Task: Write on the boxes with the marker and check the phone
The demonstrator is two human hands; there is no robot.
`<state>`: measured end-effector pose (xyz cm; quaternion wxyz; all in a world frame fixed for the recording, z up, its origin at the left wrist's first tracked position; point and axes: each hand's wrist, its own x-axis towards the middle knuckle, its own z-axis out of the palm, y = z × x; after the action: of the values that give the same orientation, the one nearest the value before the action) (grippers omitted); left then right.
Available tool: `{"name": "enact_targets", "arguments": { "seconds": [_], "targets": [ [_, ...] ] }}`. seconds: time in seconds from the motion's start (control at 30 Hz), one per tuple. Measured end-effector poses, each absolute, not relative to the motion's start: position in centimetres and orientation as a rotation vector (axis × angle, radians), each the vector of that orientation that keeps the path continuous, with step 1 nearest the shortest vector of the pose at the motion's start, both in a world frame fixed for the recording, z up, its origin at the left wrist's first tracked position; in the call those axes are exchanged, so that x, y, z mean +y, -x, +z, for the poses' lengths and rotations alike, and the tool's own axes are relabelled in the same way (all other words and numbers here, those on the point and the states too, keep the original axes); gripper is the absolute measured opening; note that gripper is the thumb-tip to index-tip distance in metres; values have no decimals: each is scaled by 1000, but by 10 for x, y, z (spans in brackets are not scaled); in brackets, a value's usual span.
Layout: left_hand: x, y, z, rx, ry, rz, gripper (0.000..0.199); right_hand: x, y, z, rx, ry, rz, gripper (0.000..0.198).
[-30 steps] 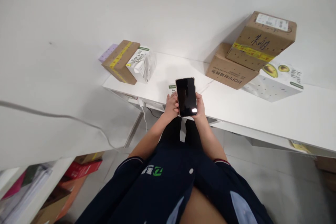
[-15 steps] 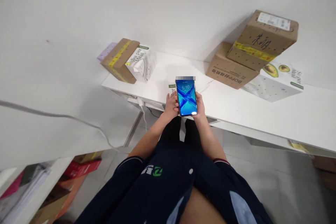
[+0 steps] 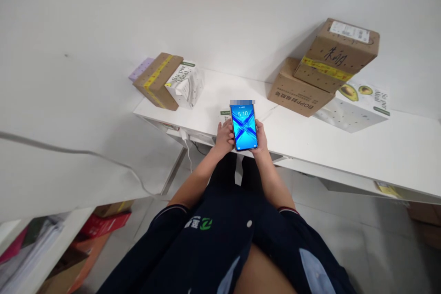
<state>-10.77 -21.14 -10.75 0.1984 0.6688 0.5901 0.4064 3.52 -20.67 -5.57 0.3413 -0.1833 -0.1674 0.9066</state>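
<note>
A smartphone point(image 3: 244, 127) is held upright over the front edge of the white desk, its lit blue lock screen reading 5:10. My right hand point(image 3: 261, 137) grips its right side, with part of the fingers hidden behind it. Along the left edge, the curled fingers of my left hand point(image 3: 225, 138) press against the phone, while its index finger and thumb point upward. Partly covered by the phone and left hand, a white printed item with a green label point(image 3: 224, 115) lies on the desk.
Left on the desk point(image 3: 347, 151) stand a taped brown carton point(image 3: 156, 80), a white Super Meal box point(image 3: 188, 85) and a purple box point(image 3: 140, 69). At right, a brown carton point(image 3: 337, 55) rests on another point(image 3: 299, 89), beside an avocado-printed box point(image 3: 354, 110). A white cable point(image 3: 189, 154) hangs below.
The camera view shifts slightly, so the right-hand cartons appear a little further left. The phone's screen looks brighter. Both hands stay on the phone.
</note>
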Motion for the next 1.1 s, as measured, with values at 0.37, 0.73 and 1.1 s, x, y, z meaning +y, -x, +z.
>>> {"name": "enact_targets", "arguments": {
  "seconds": [0.37, 0.73, 1.1],
  "targets": [
    [-224, 104, -78, 1565, -1719, 1326, 18, -220, -136, -39, -589, 854, 1654, 56],
    [-276, 109, -111, 1477, -479, 1359, 46, -230, -210, -77, -1509, 2392, 149, 63],
    [-261, 120, -79, 1241, -377, 1422, 45, -223, -199, -120, -1584, 2022, -116, 40]
  ]
}}
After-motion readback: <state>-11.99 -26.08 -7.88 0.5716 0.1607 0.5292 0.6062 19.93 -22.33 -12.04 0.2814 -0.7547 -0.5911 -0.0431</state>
